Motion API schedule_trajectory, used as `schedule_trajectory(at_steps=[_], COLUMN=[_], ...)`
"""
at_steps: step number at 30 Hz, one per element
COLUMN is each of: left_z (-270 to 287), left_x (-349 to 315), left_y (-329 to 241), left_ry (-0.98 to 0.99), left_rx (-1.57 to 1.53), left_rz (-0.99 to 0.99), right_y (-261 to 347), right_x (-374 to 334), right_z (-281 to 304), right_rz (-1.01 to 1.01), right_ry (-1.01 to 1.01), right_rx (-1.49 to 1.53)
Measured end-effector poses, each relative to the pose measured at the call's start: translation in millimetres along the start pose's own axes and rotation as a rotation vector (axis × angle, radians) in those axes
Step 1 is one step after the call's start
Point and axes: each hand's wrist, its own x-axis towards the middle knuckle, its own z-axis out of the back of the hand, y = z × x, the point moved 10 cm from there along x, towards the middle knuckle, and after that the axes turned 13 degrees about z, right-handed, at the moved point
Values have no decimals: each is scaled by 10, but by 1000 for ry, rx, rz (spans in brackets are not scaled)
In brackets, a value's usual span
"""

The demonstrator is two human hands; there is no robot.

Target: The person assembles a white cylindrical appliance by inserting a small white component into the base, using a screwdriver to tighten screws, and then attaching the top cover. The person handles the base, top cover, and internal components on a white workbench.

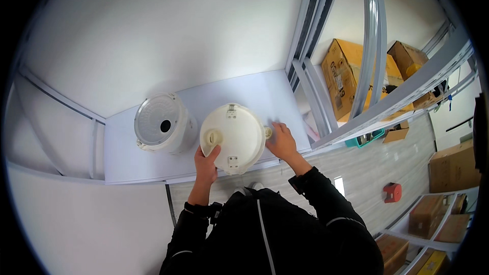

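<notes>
A round cream-white plastic housing sits in front of me at the front edge of the white tabletop. Metal brackets are fixed at its far and near sides, and a round raised port lies near its left rim. My left hand grips the lower-left rim, thumb on top just below the port and fingers hidden underneath. At the right rim a small round cream fitting sticks out. Beside it is my right hand, fingers extended and apart from the thumb; whether it touches the fitting is unclear.
A white drum with a ribbed translucent top and black round opening stands left on the tabletop. Grey metal posts rise at right. Beyond are cardboard boxes, a teal crate, a red stool and stocked shelves.
</notes>
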Motion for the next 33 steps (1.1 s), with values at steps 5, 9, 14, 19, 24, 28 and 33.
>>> schedule_trajectory(at_steps=[5, 9, 14, 19, 24, 28, 33], left_z=[184, 109, 88, 22, 137, 246, 264], left_x=[48, 50, 37, 22, 10, -17, -45], left_y=[43, 7, -25, -56, -98, -93, -97], left_ry=[-44, -18, -13, -32, -73, -84, -68], left_rx=[52, 40, 43, 8, -4, -16, -23], left_rz=[-9, -1, -7, -1, -14, -23, -38], right_y=[26, -248, 50, 102, 56, 39, 12], right_x=[115, 175, 275, 243, 233, 225, 237], right_z=[-79, -200, 132, -25, -231, -220, -15], right_rz=[1, -133, -78, 11, 61, 18, 54], right_ry=[80, 113, 93, 196, 236, 186, 7], right_rx=[48, 317, 49, -62, -33, 107, 186])
